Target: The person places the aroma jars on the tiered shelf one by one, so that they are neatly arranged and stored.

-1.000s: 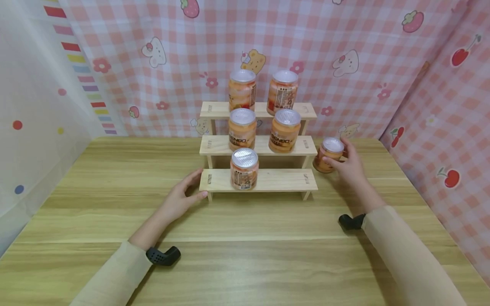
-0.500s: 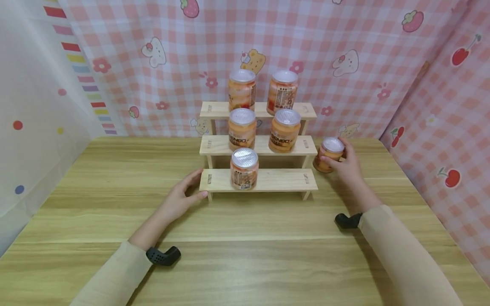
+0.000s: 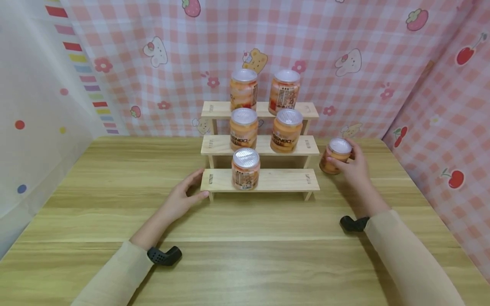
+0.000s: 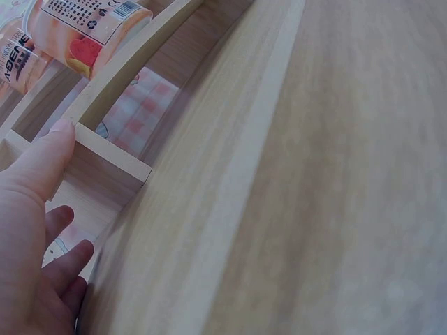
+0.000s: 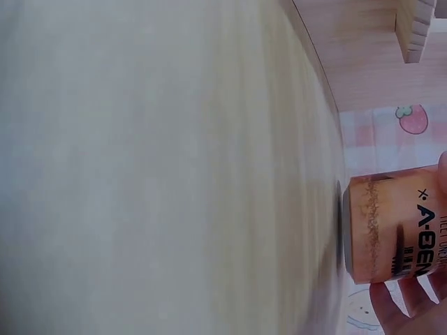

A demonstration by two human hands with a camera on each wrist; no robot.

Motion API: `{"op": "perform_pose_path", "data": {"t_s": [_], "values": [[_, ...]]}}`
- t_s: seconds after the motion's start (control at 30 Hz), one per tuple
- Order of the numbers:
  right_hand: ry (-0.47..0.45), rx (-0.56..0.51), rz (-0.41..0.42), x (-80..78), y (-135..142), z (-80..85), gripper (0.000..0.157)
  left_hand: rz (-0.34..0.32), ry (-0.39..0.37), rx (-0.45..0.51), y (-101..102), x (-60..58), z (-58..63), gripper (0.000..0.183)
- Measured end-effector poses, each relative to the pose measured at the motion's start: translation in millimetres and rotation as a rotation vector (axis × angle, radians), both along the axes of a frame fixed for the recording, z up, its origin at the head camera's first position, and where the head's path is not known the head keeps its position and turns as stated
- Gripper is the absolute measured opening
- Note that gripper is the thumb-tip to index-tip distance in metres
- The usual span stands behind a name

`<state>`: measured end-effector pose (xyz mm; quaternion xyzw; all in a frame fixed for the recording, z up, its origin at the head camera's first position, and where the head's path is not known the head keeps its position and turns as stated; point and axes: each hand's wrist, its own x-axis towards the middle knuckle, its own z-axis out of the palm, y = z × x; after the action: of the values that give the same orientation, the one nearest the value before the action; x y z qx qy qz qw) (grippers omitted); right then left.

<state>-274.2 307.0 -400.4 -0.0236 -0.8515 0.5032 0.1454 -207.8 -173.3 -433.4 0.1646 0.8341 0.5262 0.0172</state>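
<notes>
A three-step wooden display shelf (image 3: 283, 180) stands near the back of the table. My left hand (image 3: 180, 199) touches the left end of its lowest step; in the left wrist view the thumb (image 4: 42, 160) rests at the step's corner and the other fingers lie loosely beside the shelf. To the right of the shelf, my right hand (image 3: 354, 168) grips an orange-labelled can (image 3: 334, 159) with a silver lid, thumb on the near side and fingers round the far side. In the right wrist view this can (image 5: 391, 227) has its base right at the tabletop.
Similar cans stand on the shelf: a pair on top, a pair on the middle step (image 3: 243, 129) and a single can (image 3: 245, 170) on the lowest step, left of its middle. A pink checked curtain (image 3: 172, 76) hangs behind the wooden table (image 3: 245, 263).
My right hand has shifted the can slightly to the right, widening the gap to the shelf. The left hand keeps its place at the shelf. The head view has shifted a little.
</notes>
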Motion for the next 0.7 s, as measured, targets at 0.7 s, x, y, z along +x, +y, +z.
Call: {"op": "perform_pose_path", "data": {"t_s": [0.7], "values": [[0.114, -0.034, -0.002, 50.6, -15.4, 39.0, 0.079, 0.009, -0.02, -0.002, 2.4, 0.8, 3.0, 0.071]]}}
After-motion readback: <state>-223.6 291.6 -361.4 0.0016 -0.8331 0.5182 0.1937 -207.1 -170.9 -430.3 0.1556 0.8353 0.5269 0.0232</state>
